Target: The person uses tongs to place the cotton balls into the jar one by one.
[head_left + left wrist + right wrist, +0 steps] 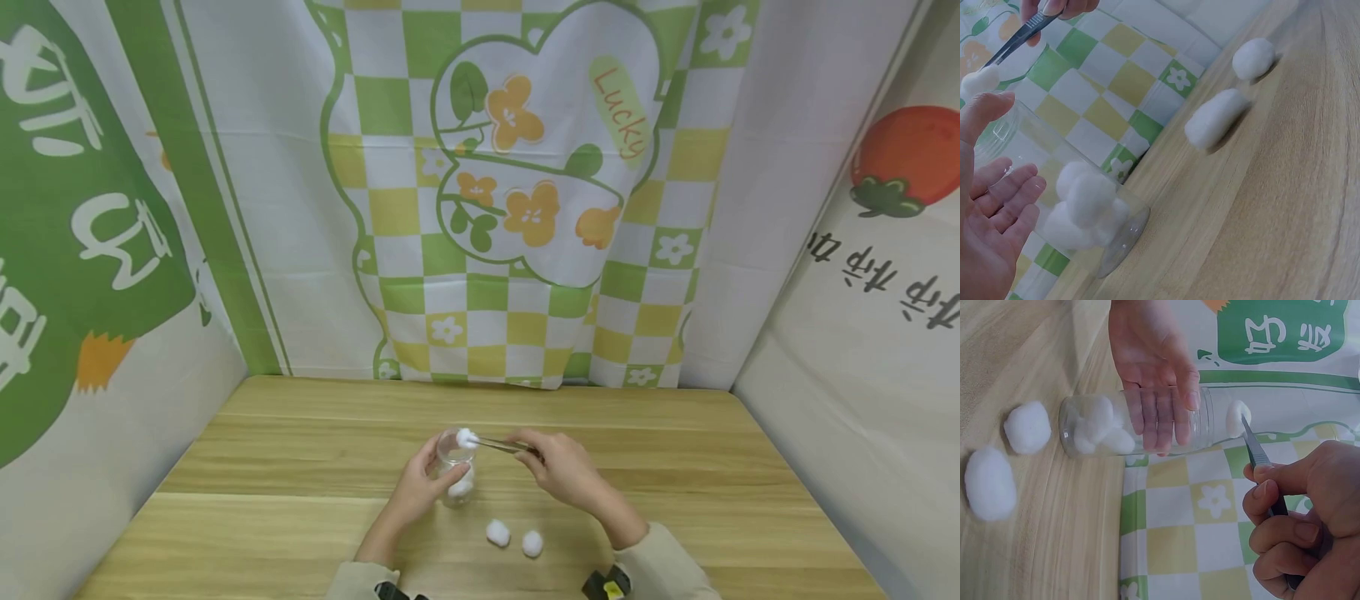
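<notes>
A clear jar point(1200, 434) stands upright on the table with several cotton balls point(1088, 203) at its bottom. My left hand point(422, 482) holds the jar near its mouth, thumb on one side and fingers round the other. In my right hand point(564, 468) a pair of metal tweezers point(1257, 450) is gripped, and their tips pinch one cotton ball point(1235, 419). That ball hangs just above the jar's open mouth, apart from the rim in the right wrist view. Two loose cotton balls, one rounder point(532, 544) and one longer point(498, 533), lie on the table in front of the jar.
The wood-grain table point(300, 442) reaches back to a checked green and yellow cloth point(517, 333). Printed cloth walls stand at the left point(187, 375) and right point(847, 358). Both forearms come in from the near edge, with dark wrist devices on the sleeves.
</notes>
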The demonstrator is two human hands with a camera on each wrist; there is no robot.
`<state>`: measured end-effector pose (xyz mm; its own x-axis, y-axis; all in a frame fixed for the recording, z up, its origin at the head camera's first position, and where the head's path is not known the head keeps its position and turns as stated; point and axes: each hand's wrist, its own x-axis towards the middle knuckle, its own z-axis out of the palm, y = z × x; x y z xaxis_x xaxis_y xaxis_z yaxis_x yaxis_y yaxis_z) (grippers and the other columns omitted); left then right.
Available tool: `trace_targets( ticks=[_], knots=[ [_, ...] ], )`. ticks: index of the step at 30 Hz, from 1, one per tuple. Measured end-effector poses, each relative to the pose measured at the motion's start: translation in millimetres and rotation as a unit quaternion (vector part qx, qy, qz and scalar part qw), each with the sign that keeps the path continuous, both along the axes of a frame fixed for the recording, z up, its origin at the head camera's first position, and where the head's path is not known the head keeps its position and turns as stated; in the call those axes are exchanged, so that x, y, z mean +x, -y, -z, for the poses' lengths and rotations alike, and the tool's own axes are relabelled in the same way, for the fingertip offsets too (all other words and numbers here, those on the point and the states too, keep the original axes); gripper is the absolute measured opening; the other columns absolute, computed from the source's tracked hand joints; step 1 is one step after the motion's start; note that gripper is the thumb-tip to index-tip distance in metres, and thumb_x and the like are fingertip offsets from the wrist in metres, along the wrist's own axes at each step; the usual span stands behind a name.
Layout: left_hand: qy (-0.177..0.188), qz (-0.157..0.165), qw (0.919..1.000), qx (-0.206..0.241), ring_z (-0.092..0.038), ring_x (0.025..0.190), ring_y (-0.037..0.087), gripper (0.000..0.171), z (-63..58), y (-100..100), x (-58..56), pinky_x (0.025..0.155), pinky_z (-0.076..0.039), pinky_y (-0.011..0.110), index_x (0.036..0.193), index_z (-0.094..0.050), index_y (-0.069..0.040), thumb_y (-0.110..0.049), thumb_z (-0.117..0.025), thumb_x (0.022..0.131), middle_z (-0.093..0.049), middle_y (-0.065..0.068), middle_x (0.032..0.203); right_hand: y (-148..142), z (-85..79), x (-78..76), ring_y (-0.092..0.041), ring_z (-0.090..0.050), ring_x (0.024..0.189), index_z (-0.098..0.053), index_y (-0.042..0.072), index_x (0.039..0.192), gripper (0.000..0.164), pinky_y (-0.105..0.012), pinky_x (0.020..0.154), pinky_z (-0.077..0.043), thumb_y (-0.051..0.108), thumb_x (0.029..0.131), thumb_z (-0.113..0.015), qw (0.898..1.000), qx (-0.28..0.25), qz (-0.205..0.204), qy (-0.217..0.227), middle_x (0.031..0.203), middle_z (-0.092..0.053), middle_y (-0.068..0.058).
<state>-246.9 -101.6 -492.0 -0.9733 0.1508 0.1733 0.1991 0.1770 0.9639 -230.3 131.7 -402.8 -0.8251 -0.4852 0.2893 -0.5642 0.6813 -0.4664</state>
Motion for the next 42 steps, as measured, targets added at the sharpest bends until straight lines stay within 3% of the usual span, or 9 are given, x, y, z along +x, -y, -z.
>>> trace_targets(
  ticks=[19,32,42],
  knots=[
    [0.001,0.000,1.0000,0.000,-0.039,0.138,0.047,0.066,1.0,0.1,0.0,0.117,-0.032,0.058,0.144,-0.038,0.002,-0.019,-0.068,0.089,-0.043,0.029,0.146,7.6,6.4,-3.7,0.004,-0.029,0.048,-0.065,0.012,0.114,0.021,-0.011,0.043,-0.024,0.010,0.094,-0.059,1.000,0.002,-0.004,-0.005,0.058,-0.051,0.004],
    [-0.003,0.005,0.9999,-0.013,-0.037,0.139,0.048,0.067,6.1,0.8,-3.0,0.117,-0.030,0.060,0.145,-0.036,-0.001,-0.022,-0.067,0.090,-0.039,0.028,0.150,8.7,9.2,-5.0,0.001,-0.041,0.053,-0.062,0.007,0.120,0.026,-0.013,0.044,-0.033,0.008,0.094,-0.058,0.999,-0.003,-0.008,0.038,0.072,-0.066,-0.005],
    [-0.006,0.008,0.9999,-0.005,-0.036,0.140,0.047,0.065,6.8,0.6,-3.4,0.118,-0.028,0.061,0.144,-0.037,-0.001,-0.020,-0.067,0.090,-0.039,0.027,0.150,7.7,10.0,-5.6,0.003,-0.039,0.051,-0.061,0.007,0.121,0.026,-0.012,0.044,-0.033,0.008,0.094,-0.058,0.999,-0.006,-0.021,0.040,0.066,-0.064,-0.005]
  ],
)
